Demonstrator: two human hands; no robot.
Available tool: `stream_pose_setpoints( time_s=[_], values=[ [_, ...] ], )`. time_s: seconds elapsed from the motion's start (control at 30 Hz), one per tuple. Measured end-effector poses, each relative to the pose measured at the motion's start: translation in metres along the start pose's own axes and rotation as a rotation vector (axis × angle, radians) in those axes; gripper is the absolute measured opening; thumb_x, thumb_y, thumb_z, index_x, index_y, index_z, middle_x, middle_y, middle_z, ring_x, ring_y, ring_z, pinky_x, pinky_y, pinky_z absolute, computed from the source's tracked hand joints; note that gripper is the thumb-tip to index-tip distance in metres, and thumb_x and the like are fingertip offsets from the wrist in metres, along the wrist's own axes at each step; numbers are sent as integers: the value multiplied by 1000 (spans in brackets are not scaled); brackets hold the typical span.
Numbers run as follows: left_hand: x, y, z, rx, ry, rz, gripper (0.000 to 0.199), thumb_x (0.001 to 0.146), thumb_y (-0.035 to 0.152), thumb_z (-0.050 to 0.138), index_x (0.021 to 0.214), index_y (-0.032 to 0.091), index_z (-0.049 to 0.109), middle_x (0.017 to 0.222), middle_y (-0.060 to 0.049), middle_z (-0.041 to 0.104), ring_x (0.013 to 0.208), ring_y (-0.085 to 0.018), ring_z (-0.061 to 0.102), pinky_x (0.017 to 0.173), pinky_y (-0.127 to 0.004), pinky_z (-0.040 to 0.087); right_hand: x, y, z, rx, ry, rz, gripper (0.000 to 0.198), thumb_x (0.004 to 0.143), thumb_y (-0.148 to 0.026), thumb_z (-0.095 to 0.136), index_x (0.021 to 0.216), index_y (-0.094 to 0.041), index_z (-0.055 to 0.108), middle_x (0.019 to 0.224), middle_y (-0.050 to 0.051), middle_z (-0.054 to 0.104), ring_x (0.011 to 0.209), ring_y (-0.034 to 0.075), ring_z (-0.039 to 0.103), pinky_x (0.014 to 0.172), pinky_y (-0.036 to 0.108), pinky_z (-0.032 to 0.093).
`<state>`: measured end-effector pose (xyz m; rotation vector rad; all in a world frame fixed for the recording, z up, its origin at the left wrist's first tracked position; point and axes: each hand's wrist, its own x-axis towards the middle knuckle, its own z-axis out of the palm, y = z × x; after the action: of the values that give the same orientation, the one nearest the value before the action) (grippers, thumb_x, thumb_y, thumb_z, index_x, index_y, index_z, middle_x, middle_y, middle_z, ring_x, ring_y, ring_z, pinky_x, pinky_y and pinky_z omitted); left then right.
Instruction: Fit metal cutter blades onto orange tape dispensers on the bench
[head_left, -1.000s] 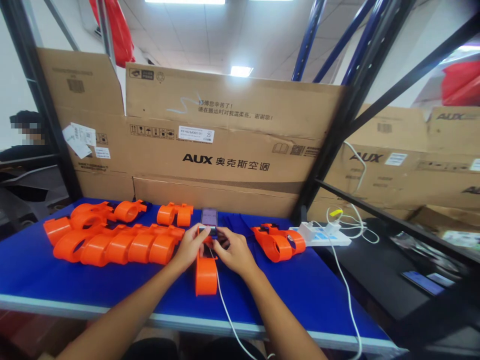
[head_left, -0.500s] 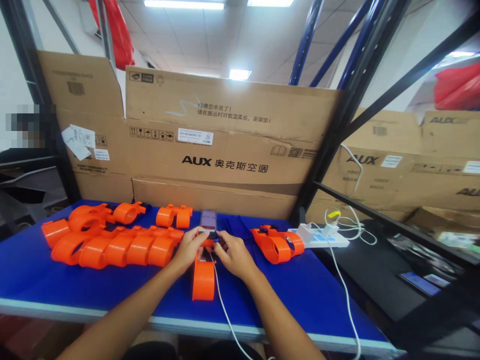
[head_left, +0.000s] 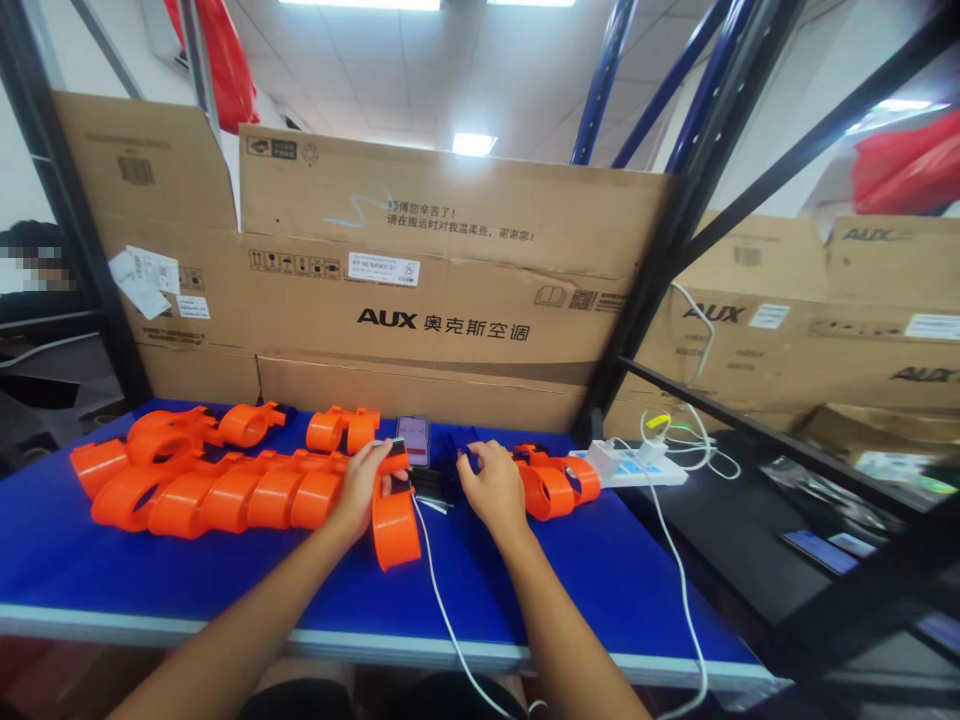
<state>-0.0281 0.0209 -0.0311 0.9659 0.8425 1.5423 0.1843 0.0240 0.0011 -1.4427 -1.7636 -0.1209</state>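
My left hand (head_left: 367, 490) is closed around an orange plastic ring piece (head_left: 396, 532), its round loop hanging below the fingers. A small black part (head_left: 398, 446) shows at the top of that piece. To the right, my right hand (head_left: 491, 485) has its thumb and fingers curled together at a dark blue item (head_left: 469, 460), too small to identify. Between the hands lie some dark strips, partly covered, and a white cable (head_left: 439, 580) runs down over the table edge. A phone with a lit screen (head_left: 413, 440) leans behind them.
Several orange ring pieces (head_left: 225, 497) stand in a row at left, with more (head_left: 343, 430) behind. Another orange ring piece (head_left: 551, 487) lies right of my right hand, beside a white power strip (head_left: 637, 470). Cardboard (head_left: 442, 370) walls the back; a person sits far left.
My right hand has left the orange ring piece and moved right to the dark blue item. The ring piece stays in my left hand, now raised slightly and tilted. The view shifted slightly.
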Motion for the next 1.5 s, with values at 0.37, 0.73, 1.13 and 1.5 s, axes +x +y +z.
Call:
stream_pose_setpoints(
  time_s=[0.37, 0.73, 1.13, 1.5],
  values=[
    [1, -11, -1, 72, -51, -61, 40, 79, 55, 72, 91, 19, 61, 66, -4, 73, 34, -8, 46, 38, -20, 32, -2, 1, -2, -127, -277, 184, 30, 92, -32, 58, 119, -25, 68, 93, 6, 76, 92, 23, 70, 67, 28, 43],
    [-4, -4, 4, 136, -118, -62, 48, 81, 66, 65, 85, 19, 59, 65, -6, 71, 35, -8, 46, 37, -20, 28, -4, 1, 0, 136, -95, -22, 27, 95, -33, 55, 116, -23, 69, 87, 5, 73, 83, 22, 67, 71, 31, 48],
    [-6, -9, 4, 197, -219, -12, 55, 85, 71, 56, 89, 17, 65, 59, -3, 65, 35, -9, 46, 36, -21, 30, -13, -21, -3, 470, -295, -444, 31, 97, -32, 59, 127, -28, 67, 112, 7, 69, 95, 21, 63, 81, 33, 52],
    [-9, 18, -6, -107, -264, -223, 74, 82, 83, 41, 65, 15, 66, 35, 1, 36, 33, -12, 35, 38, -26, 29, -9, -17, -7, 357, -128, -212, 26, 94, -35, 56, 110, -21, 69, 88, 6, 66, 75, 19, 59, 70, 29, 49]
  ],
)
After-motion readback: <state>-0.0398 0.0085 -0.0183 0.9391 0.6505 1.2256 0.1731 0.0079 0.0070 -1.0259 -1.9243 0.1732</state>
